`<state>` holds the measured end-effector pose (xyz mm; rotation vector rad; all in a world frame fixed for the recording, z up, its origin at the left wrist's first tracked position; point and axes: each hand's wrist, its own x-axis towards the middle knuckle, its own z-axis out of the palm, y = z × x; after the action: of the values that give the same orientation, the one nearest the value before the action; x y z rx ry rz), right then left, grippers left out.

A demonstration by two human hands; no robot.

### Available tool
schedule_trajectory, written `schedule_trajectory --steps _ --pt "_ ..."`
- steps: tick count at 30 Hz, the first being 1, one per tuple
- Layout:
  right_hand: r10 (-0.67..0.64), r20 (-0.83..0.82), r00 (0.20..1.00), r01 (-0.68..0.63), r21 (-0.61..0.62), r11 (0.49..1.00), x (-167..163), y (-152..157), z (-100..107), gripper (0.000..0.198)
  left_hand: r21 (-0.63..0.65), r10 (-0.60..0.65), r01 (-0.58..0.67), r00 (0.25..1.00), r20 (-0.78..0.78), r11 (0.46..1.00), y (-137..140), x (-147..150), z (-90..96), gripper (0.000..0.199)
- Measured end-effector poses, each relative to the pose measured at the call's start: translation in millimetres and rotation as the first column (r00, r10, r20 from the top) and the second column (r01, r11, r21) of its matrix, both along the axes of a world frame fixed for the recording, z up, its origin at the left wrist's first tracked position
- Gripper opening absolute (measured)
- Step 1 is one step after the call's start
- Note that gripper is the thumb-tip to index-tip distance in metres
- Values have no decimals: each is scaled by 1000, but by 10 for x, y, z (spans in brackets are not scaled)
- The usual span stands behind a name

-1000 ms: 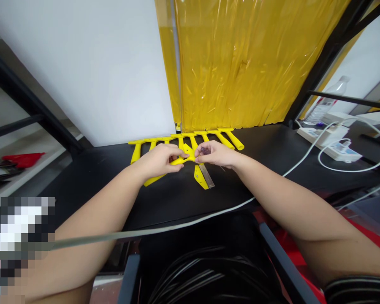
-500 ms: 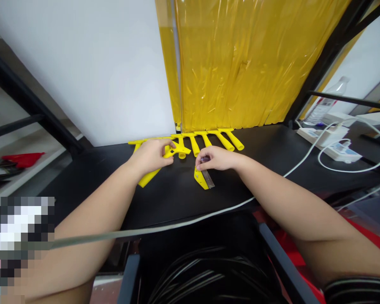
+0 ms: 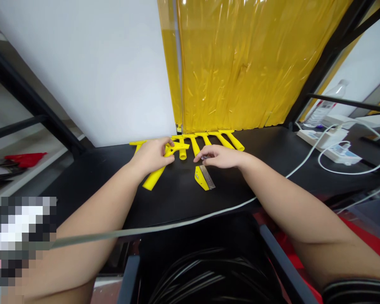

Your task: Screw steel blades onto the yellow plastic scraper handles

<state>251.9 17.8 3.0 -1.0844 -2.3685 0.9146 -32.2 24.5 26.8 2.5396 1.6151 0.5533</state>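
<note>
My left hand (image 3: pixel 153 157) is closed on a yellow plastic scraper handle (image 3: pixel 154 178), its flared head pointing right and its round grip sloping down to the left. My right hand (image 3: pixel 220 156) hovers just above a flat yellow plate (image 3: pixel 201 179) and a grey metal blade (image 3: pixel 208 177), which lie side by side on the black table. Its fingers are curled, with the index finger reaching left. Something small and dark shows between them, too hidden to name. Behind both hands, several more yellow handles (image 3: pixel 231 140) stand in a row along the wall.
A white cable (image 3: pixel 190 221) runs across in front of the table (image 3: pixel 174 202). At the right are a white power strip (image 3: pixel 332 147) with plugs and a clear bottle (image 3: pixel 326 103). A yellow film sheet (image 3: pixel 240 63) and a white panel (image 3: pixel 98 71) border the back.
My right hand has lifted slightly off the yellow plate and blade, leaving them on the table. The handle in my left hand has shifted slightly, its grip end moving right.
</note>
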Motion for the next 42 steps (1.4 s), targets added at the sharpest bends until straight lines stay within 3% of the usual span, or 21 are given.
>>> schedule_trajectory --steps 5,7,12,16,23,27,30,35,42 --pt "-53 25 998 53 -19 998 161 32 48 32 -18 30 -30 999 31 999 -31 18 25 40" --pt "-91 -58 994 84 -105 991 167 42 28 29 -3 47 -47 998 42 999 -41 26 35 40" --pt "-109 -390 914 2 -265 964 10 4 -25 19 43 57 -60 996 72 997 -45 25 43 41" --pt "-142 -446 884 -8 -318 948 -219 -43 -112 25 35 62 -65 994 91 997 -38 20 41 42" --pt "-164 -203 965 161 -32 986 -488 -39 -332 24 18 72 -74 996 58 997 -30 33 37 42" --pt "-178 -70 981 185 98 978 -459 -86 -247 23 12 73 -74 996 56 997 -40 42 34 43" --pt "-145 -1 989 143 160 977 -328 -152 -87 16 18 73 -74 995 66 997 -52 44 31 41" --pt "-12 206 978 1 52 999 -175 -318 125 17 22 56 -57 996 72 998 -46 39 4 39" --pt "-101 434 895 -29 283 959 -317 -542 95 20 -4 49 -49 997 53 999 -9 36 -34 41"
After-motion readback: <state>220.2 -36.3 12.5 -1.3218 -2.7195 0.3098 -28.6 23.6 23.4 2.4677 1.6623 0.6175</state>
